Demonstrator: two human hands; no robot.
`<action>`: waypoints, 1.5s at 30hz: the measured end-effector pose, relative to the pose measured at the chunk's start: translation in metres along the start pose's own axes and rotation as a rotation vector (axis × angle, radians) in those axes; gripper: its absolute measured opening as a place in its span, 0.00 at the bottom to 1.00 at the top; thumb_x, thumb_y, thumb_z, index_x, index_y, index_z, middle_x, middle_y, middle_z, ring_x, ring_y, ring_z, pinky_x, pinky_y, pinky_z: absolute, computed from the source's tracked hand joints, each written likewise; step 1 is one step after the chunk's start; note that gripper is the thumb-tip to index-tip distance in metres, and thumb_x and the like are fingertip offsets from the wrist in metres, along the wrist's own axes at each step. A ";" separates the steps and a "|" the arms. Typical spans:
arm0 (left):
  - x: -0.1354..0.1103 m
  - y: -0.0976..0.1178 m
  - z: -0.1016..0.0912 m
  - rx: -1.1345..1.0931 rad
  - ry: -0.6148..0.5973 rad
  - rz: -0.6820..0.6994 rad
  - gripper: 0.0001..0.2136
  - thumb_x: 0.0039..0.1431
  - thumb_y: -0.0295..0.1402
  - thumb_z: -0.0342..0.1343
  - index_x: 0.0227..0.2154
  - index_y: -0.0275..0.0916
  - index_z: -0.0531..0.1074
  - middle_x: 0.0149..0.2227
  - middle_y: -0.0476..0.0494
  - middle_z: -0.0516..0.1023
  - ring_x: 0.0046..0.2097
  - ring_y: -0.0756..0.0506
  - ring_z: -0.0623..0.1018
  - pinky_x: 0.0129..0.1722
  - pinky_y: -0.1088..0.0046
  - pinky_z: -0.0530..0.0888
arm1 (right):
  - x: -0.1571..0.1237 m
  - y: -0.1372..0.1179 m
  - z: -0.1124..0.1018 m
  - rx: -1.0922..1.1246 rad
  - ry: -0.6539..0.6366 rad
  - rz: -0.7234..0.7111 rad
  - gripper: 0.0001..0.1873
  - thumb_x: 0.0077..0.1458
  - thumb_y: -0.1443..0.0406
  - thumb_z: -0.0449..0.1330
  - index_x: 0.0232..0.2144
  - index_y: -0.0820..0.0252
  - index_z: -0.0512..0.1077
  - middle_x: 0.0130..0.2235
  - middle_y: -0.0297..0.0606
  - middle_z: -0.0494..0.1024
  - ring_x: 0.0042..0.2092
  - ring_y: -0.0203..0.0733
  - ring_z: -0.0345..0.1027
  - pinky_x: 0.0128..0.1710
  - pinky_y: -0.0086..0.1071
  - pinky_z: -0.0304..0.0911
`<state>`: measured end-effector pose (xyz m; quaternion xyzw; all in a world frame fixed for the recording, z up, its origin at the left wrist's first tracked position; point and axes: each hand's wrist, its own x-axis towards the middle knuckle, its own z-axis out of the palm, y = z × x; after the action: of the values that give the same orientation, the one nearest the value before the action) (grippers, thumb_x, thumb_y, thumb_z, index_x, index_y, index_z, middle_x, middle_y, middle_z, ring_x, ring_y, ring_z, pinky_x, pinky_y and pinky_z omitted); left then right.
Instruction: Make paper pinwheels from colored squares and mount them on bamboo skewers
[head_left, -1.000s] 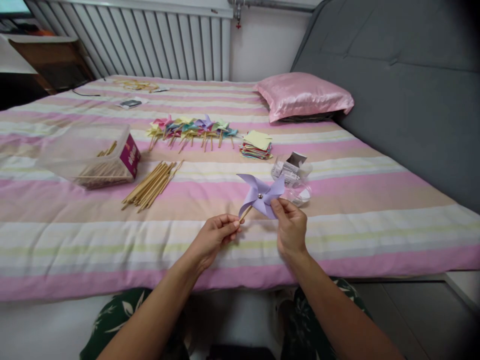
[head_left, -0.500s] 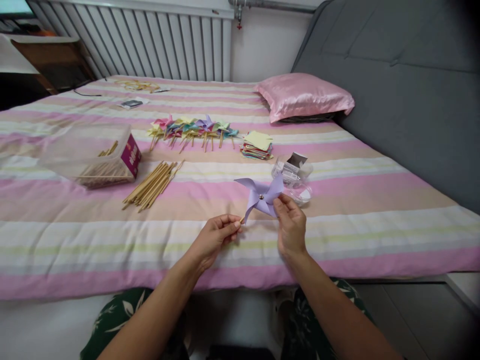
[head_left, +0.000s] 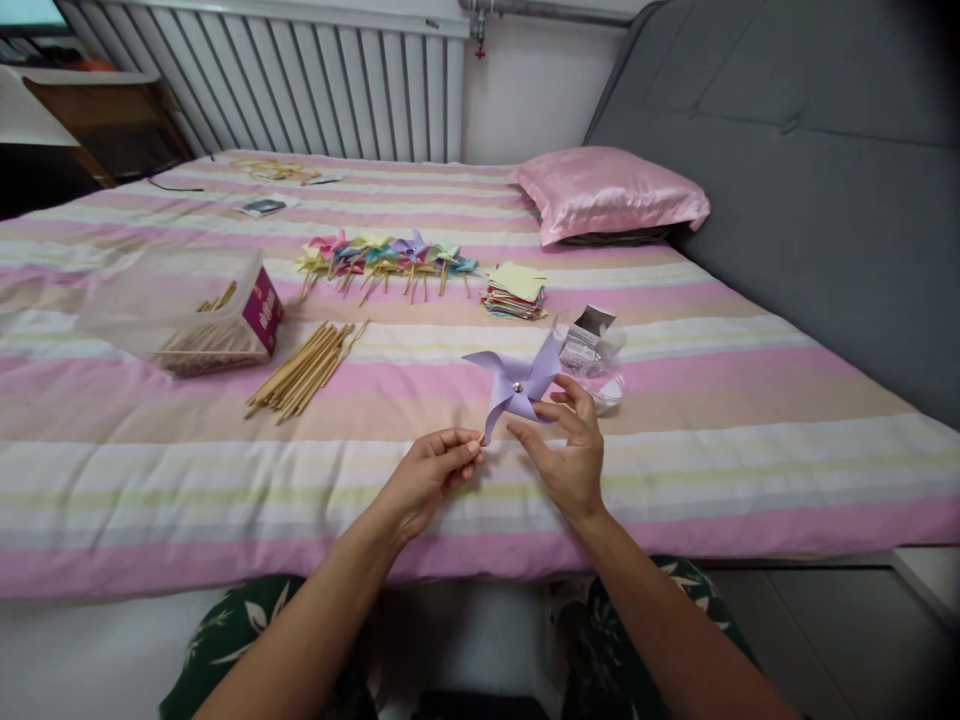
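A purple paper pinwheel (head_left: 517, 385) with a shiny round pin at its centre is held up above the front of the bed. My left hand (head_left: 442, 460) is closed around its wooden stick, most of which the fingers hide. At the pinwheel's right side is my right hand (head_left: 571, 440), thumb and fingers apart, fingertips at or against the right-hand blades. Just beyond that hand lie a clear plastic container (head_left: 609, 390) and a small opened box (head_left: 591, 325).
A bundle of wooden sticks (head_left: 304, 375) lies left, beside a clear tub (head_left: 180, 315) of more sticks. Several finished pinwheels (head_left: 386, 258) lie in a row farther back, next to a stack of coloured paper squares (head_left: 515, 290). A pink pillow (head_left: 611, 195) rests by the headboard.
My right hand has loosened its pinch on a blade and spread its fingers, with the thumb moving left and below. The pinwheel has turned slightly; my left hand stays put.
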<state>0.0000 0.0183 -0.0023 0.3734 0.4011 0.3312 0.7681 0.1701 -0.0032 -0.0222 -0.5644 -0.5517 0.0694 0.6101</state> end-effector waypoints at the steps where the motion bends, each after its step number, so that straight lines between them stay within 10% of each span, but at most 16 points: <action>1: 0.000 0.000 0.000 0.002 -0.014 -0.011 0.10 0.45 0.33 0.65 0.30 0.33 0.75 0.25 0.50 0.72 0.22 0.58 0.65 0.22 0.83 0.59 | 0.000 0.001 0.001 0.004 0.005 0.002 0.10 0.45 0.59 0.66 0.31 0.57 0.76 0.51 0.44 0.67 0.48 0.47 0.64 0.47 0.45 0.63; 34: 0.000 0.004 -0.002 -0.004 0.046 0.019 0.10 0.45 0.33 0.65 0.31 0.34 0.75 0.24 0.50 0.71 0.22 0.58 0.64 0.22 0.82 0.59 | 0.001 -0.005 -0.003 0.066 0.070 0.023 0.07 0.50 0.61 0.61 0.29 0.59 0.72 0.43 0.43 0.72 0.50 0.49 0.64 0.45 0.42 0.61; 45: 0.002 0.009 -0.009 0.435 0.219 0.299 0.09 0.46 0.35 0.60 0.30 0.35 0.76 0.24 0.49 0.72 0.24 0.52 0.67 0.25 0.76 0.62 | 0.004 -0.005 -0.007 -0.060 0.074 0.013 0.15 0.50 0.63 0.58 0.42 0.54 0.71 0.52 0.43 0.65 0.51 0.50 0.62 0.45 0.44 0.62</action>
<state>-0.0090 0.0274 0.0007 0.5463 0.4838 0.3852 0.5649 0.1737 -0.0066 -0.0144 -0.5884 -0.5270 0.0359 0.6122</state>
